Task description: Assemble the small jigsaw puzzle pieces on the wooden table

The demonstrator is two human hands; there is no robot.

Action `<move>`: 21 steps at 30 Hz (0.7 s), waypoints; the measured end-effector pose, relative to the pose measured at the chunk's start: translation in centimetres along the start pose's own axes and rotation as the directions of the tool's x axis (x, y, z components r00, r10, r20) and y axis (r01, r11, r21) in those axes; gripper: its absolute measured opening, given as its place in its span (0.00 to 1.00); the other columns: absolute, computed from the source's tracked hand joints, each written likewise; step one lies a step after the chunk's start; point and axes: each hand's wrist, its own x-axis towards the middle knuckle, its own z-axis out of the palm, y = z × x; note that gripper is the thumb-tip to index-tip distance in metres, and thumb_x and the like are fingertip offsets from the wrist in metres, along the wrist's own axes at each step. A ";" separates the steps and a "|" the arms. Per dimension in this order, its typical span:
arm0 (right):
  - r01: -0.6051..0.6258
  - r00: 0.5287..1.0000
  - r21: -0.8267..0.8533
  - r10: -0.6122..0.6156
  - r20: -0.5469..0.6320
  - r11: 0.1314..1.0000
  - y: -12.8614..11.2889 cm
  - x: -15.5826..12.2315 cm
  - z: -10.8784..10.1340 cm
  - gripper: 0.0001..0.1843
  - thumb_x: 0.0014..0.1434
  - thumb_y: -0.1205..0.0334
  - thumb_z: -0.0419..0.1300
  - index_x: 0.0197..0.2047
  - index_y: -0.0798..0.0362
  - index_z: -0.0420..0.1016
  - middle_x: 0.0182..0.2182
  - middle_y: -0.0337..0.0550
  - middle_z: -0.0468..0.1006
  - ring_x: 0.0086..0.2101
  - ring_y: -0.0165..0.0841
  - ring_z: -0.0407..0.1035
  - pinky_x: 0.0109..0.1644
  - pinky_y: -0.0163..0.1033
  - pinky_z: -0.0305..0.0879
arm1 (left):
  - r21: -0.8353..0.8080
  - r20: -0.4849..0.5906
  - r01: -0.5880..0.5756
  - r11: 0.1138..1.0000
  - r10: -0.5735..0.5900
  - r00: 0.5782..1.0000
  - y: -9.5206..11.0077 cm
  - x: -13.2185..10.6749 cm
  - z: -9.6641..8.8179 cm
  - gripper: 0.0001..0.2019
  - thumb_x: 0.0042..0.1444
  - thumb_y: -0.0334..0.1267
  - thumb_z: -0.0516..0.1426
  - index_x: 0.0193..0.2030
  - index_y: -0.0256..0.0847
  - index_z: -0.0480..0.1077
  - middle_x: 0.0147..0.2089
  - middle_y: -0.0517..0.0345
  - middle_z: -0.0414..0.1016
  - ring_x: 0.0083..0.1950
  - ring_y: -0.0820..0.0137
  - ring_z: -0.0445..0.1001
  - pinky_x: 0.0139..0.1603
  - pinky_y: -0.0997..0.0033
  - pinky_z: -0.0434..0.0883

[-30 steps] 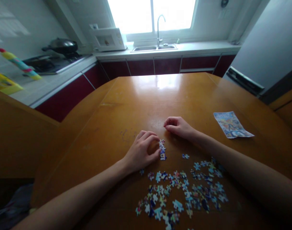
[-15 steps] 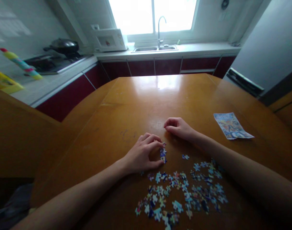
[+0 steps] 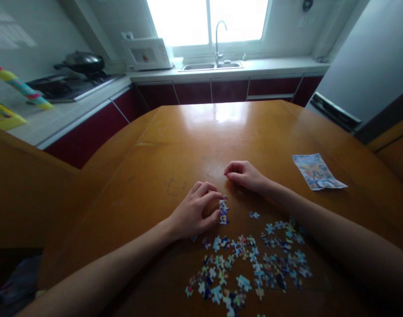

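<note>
With the joined strip (image 3: 223, 214) as the centre of the dial and twelve toward the window, a stray piece (image 3: 194, 238) lies at eight, partly hidden by the heel of my left hand (image 3: 203, 209); dragging that wrist would sweep it along. The hand itself is half open at nine, thumb and index finger apart, their tips at the strip's left side. Too hard a push from the thumb could buckle the strip or pop its tabs, since it is narrow and held from one side only. The loose pieces (image 3: 259, 269) spread from four to seven; a pull toward me could run the strip into them. My right hand (image 3: 242, 173) rests at one, loosely curled; I can't tell whether anything is inside it. Its forearm slants past the outlying pieces and could scatter them if I drew it back low. The single piece (image 3: 254, 215) at three might get nudged too.

As for edges, the table (image 3: 188, 141) ends well off between eight and eleven. Toward twelve there is plenty of room to slide, with the far edge distant. At two, the picture sheet (image 3: 318, 174) lies well short of the right edge. The near edge I can't make out.
</note>
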 end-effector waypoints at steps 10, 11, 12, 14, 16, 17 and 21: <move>-0.034 0.999 0.019 0.034 0.001 0.999 -0.3 -0.1 0.1 0.05 0.49 0.63 0.62 0.31 0.54 0.76 0.26 0.37 0.74 0.28 0.29 0.64 0.34 0.37 0.61 | 0.026 -0.035 0.026 0.999 -0.025 0.999 -0.6 0.0 0.6 0.12 0.64 0.34 0.56 0.54 0.46 0.72 0.51 0.51 0.70 0.54 0.60 0.65 0.57 0.53 0.70; -0.034 0.999 0.025 0.034 0.001 0.999 -0.2 0.0 0.1 0.05 0.48 0.63 0.62 0.31 0.54 0.76 0.26 0.37 0.73 0.28 0.29 0.64 0.33 0.36 0.61 | 0.019 -0.051 0.042 0.999 -0.041 0.998 -0.7 0.0 0.6 0.12 0.64 0.33 0.56 0.53 0.45 0.72 0.51 0.51 0.70 0.54 0.60 0.65 0.57 0.53 0.70; -0.033 0.999 0.028 0.033 -0.001 0.999 -0.2 0.0 0.1 0.05 0.48 0.63 0.62 0.31 0.54 0.75 0.26 0.37 0.74 0.28 0.29 0.64 0.33 0.36 0.60 | 0.012 -0.071 0.059 0.998 -0.058 0.996 -0.7 0.0 0.6 0.11 0.64 0.32 0.56 0.52 0.44 0.72 0.50 0.51 0.70 0.54 0.60 0.65 0.57 0.54 0.70; -0.036 0.999 0.029 0.036 -0.004 0.999 -0.2 0.0 0.0 0.05 0.48 0.63 0.62 0.31 0.55 0.75 0.26 0.37 0.74 0.28 0.29 0.64 0.33 0.36 0.60 | 0.006 -0.103 0.082 0.997 -0.081 0.991 -0.8 0.0 0.7 0.10 0.63 0.30 0.55 0.50 0.43 0.72 0.50 0.51 0.70 0.54 0.60 0.66 0.57 0.54 0.70; -0.047 0.999 0.033 0.047 -0.005 0.998 -0.1 0.1 0.0 0.06 0.48 0.63 0.63 0.31 0.54 0.75 0.25 0.36 0.73 0.27 0.28 0.63 0.31 0.35 0.59 | 0.005 -0.106 0.078 0.997 -0.077 0.991 -1.0 0.0 0.8 0.10 0.62 0.30 0.55 0.49 0.43 0.72 0.49 0.52 0.70 0.54 0.60 0.66 0.56 0.55 0.69; -0.055 0.998 0.038 0.056 -0.003 0.998 -0.1 0.1 0.0 0.06 0.48 0.63 0.63 0.31 0.54 0.75 0.24 0.36 0.73 0.27 0.28 0.63 0.30 0.35 0.59 | 0.005 -0.099 0.069 0.998 -0.068 0.993 -1.0 0.0 0.8 0.10 0.62 0.30 0.55 0.49 0.43 0.72 0.49 0.52 0.70 0.53 0.60 0.66 0.56 0.55 0.70; -0.100 0.995 0.076 0.100 0.001 0.992 -0.2 0.0 -0.2 0.06 0.49 0.63 0.63 0.32 0.54 0.75 0.23 0.35 0.71 0.24 0.26 0.60 0.26 0.33 0.55 | -0.002 -0.074 0.049 0.999 -0.049 0.996 -1.1 0.0 0.8 0.10 0.64 0.32 0.55 0.49 0.44 0.73 0.49 0.52 0.71 0.52 0.60 0.66 0.55 0.56 0.70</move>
